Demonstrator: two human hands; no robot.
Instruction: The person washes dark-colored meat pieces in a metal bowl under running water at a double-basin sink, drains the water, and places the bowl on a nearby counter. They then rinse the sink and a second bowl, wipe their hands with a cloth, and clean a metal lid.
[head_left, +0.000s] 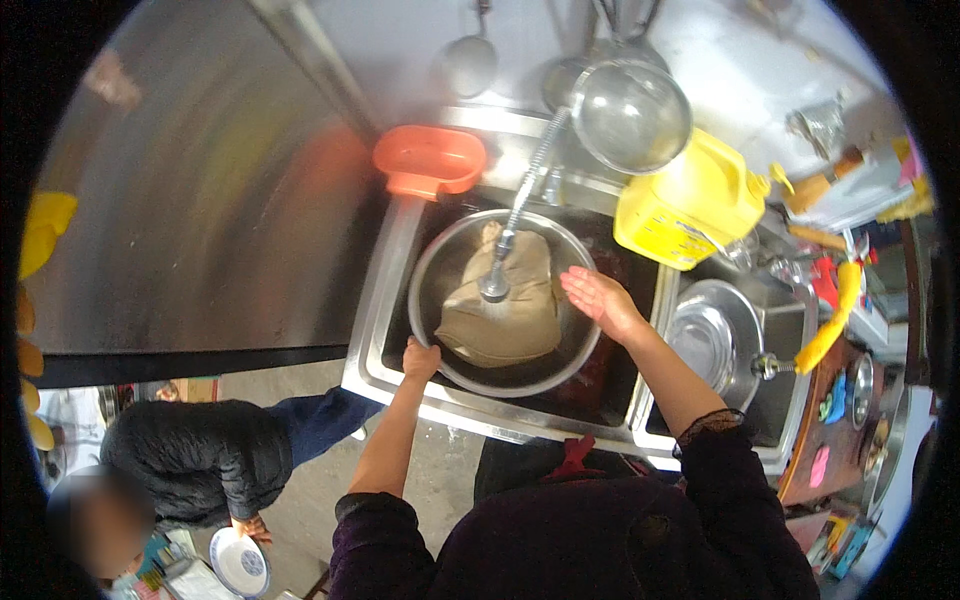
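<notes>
A large stainless steel basin stands in the left bowl of the sink. Inside it lies a damp-looking beige cloth bag, narrowing to a bunched end at the top. A flexible metal faucet hangs over the bag, its spray head pointing down with water coming out onto the cloth. My left hand grips the basin's rim at the lower left. My right hand is held out flat at the basin's right rim, fingers extended, with nothing in it; whether it touches the rim is unclear.
An orange plastic tray sits at the sink's back left corner. Back right stand a yellow jug and a hanging metal ladle. A metal basin occupies the right bowl. At lower left a person holds a plate.
</notes>
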